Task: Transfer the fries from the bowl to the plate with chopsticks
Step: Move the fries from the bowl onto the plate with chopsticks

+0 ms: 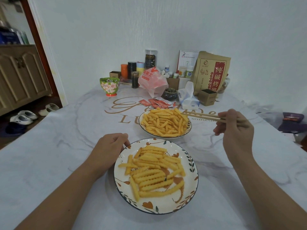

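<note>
A shallow bowl (188, 130) heaped with crinkle-cut fries (163, 122) sits in the middle of the table. Nearer to me stands a leaf-patterned plate (191, 161) carrying a spread of fries (153, 171). My right hand (235, 131) holds a pair of wooden chopsticks (201, 116); their tips reach the bowl's right rim, at the top fries. I cannot tell whether a fry is pinched between them. My left hand (110, 146) is curled against the plate's left rim, thumb on the edge.
Ketchup sachets (157, 102) lie just behind the bowl. Further back stand a floral cup (109, 86), a plastic bag (153, 81), a tissue pack (188, 97), a small box (207, 97), jars and a brown paper bag (211, 72). The table edge drops off left.
</note>
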The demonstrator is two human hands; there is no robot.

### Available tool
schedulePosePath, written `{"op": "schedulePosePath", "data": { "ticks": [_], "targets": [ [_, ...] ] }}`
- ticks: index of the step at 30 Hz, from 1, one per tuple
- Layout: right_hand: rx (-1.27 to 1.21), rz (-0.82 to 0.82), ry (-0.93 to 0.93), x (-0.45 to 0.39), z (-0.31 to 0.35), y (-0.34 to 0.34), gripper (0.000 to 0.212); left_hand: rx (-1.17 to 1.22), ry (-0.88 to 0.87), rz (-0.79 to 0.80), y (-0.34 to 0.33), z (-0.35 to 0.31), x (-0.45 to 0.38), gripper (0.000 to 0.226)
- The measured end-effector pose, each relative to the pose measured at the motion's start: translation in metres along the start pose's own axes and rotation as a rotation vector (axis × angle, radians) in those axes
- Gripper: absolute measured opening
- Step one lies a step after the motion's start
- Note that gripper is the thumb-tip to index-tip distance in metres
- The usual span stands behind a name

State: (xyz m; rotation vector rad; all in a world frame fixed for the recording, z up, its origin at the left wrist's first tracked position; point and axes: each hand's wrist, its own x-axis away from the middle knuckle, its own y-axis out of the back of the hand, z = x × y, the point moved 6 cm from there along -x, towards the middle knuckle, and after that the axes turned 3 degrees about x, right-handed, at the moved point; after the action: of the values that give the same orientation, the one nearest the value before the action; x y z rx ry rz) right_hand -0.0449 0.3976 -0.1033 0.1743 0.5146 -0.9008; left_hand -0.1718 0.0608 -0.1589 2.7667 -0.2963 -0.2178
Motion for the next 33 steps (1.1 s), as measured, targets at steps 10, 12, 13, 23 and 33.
{"op": "schedulePosePath", "data": {
  "ticks": [10,12,13,23,33],
  "targets": [
    [-0.039,-0.020,-0.056,-0.002,-0.009,-0.006,0.045,-0.019,-0.007,0.004,0.000,0.001,0.000,0.047],
    [-0.079,-0.057,-0.065,-0.004,-0.005,-0.001,0.048,-0.019,-0.010,-0.003,0.000,0.001,0.000,0.047],
    [-0.100,-0.068,-0.067,-0.005,-0.002,0.000,0.050,-0.019,-0.010,-0.006,0.000,0.001,-0.001,0.047],
    [-0.384,0.308,-0.316,0.014,0.018,-0.019,0.062,0.097,0.018,-0.012,0.007,0.007,-0.008,0.047],
    [-0.333,0.278,-0.225,0.009,0.025,-0.012,0.055,0.115,0.032,-0.011,0.006,0.010,-0.011,0.047]
  ]
}}
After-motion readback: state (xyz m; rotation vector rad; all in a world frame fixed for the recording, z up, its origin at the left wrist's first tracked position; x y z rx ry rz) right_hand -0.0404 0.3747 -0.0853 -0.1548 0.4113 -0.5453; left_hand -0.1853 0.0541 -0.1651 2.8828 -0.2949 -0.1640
